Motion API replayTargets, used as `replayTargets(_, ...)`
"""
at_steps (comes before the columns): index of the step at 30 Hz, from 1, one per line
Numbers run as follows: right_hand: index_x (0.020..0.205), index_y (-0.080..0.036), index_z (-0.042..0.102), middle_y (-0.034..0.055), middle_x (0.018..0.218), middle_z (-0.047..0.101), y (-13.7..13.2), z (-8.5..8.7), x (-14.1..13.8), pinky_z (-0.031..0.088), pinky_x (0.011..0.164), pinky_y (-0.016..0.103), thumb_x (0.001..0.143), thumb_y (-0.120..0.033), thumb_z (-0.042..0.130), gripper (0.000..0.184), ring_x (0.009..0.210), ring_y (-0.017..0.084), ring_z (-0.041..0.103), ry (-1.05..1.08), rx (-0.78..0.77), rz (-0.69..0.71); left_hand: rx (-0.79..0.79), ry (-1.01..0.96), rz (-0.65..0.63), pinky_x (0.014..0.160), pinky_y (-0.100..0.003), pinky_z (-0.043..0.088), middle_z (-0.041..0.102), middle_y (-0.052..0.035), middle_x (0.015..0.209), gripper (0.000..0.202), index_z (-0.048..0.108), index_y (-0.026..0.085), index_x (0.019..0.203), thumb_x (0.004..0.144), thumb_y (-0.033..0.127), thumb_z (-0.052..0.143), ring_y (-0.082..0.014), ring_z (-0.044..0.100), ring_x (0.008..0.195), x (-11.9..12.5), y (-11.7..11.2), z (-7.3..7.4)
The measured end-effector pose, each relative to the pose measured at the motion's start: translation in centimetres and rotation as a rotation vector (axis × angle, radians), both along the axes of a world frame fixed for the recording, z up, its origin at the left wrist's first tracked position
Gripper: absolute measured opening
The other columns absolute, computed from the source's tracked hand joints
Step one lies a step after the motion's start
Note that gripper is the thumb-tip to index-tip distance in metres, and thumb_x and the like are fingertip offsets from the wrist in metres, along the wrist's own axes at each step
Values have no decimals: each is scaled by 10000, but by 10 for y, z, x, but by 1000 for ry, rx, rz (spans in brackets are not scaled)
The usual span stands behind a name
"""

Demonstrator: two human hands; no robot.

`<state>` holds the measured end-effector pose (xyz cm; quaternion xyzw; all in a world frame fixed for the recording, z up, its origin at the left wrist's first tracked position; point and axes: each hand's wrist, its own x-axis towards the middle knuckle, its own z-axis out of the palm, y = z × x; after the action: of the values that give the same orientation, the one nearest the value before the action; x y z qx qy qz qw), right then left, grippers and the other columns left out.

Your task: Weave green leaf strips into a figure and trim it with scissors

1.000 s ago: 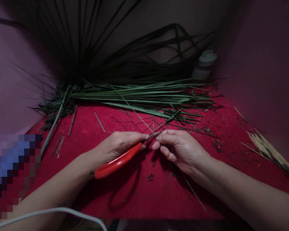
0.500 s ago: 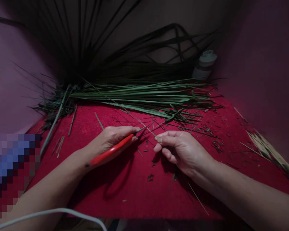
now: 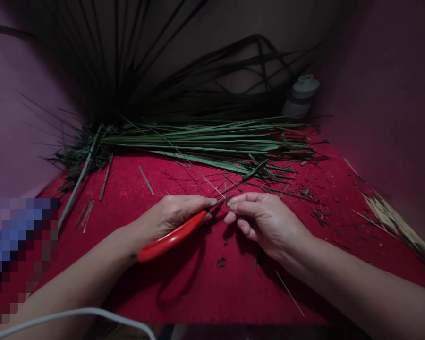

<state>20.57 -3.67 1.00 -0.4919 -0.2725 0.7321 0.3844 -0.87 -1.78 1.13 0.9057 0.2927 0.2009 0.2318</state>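
My left hand (image 3: 175, 215) is closed around red-handled scissors (image 3: 170, 237), whose tip points right toward my other hand. My right hand (image 3: 265, 219) pinches a thin pale leaf rib (image 3: 212, 185) between thumb and forefinger; the rib runs up and to the left from the fingertips. The scissor tip meets the rib just left of my right fingertips. Both hands hover over the red cloth (image 3: 205, 283).
A heap of long green palm leaves (image 3: 205, 139) lies across the back of the cloth, with dark fronds rising behind. Cut scraps litter the cloth. A white jar (image 3: 301, 97) stands at the back right, a bundle of pale ribs (image 3: 400, 226) at the right edge, a white cable (image 3: 74, 314) at the front.
Half a second ago my left hand with the scissors had drawn away to the left. It has now come back right, with the tip again at the rib by my right fingers.
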Motion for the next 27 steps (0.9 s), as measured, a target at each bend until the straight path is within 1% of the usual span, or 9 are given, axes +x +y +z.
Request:
replayTargets(4,700,-116,600,35,542,637,0,2,-1,244,323,108,718,-113,588,22,337,16,412,5,2,2,-44,51,22,836,-181,472,682,-59,1093,325,566,181,1197,876,142,532,-129,646,954,2,-2,6)
replayTargets(7,701,-114,602,33,538,636,1,2,0,247,324,109,712,-109,578,27,332,16,410,-7,-16,-4,-23,55,0,842,-184,471,681,-62,1108,326,560,186,1215,899,155,489,-131,644,970,-1,-1,7)
replayTargets(9,701,-117,601,35,532,636,0,2,1,229,314,115,705,-117,581,20,323,19,403,-9,-16,-4,5,61,0,842,-200,479,681,-77,1117,326,553,175,1228,914,195,463,-148,648,980,-5,2,7)
replayTargets(12,704,-120,602,41,537,644,0,0,4,206,305,126,691,-139,608,24,326,26,406,4,10,-5,71,87,97,776,-202,500,706,-83,1047,305,588,154,1174,898,252,503,-163,674,909,-10,7,10)
replayTargets(15,714,-119,612,42,540,649,0,-2,5,216,311,128,684,-142,619,38,337,29,422,12,19,-12,125,64,172,683,-177,503,727,-72,933,264,630,130,1090,878,260,540,-147,688,788,-5,5,15)
replayTargets(18,705,-119,613,41,534,647,0,-2,4,210,307,126,689,-139,616,26,327,24,413,15,12,-7,92,17,122,715,-173,503,720,-69,953,259,620,132,1104,887,234,520,-139,683,818,6,-1,17)
replayTargets(22,728,-117,625,39,547,648,-1,2,2,233,311,118,715,-126,595,34,337,22,427,26,-18,4,10,4,17,749,-196,504,708,-53,941,257,601,162,1130,897,191,497,-131,665,829,11,-5,13)
replayTargets(24,732,-115,627,37,543,643,-1,4,2,227,303,119,716,-117,589,42,329,22,416,28,-28,1,4,2,10,773,-219,505,704,-64,977,282,587,169,1160,894,183,497,-143,660,860,8,-3,10)
replayTargets(27,722,-110,622,32,531,633,-1,4,2,209,293,119,713,-104,582,42,318,20,398,31,-31,-4,-32,42,39,824,-237,494,693,-74,1048,320,570,176,1196,885,158,501,-155,647,935,5,-2,9)
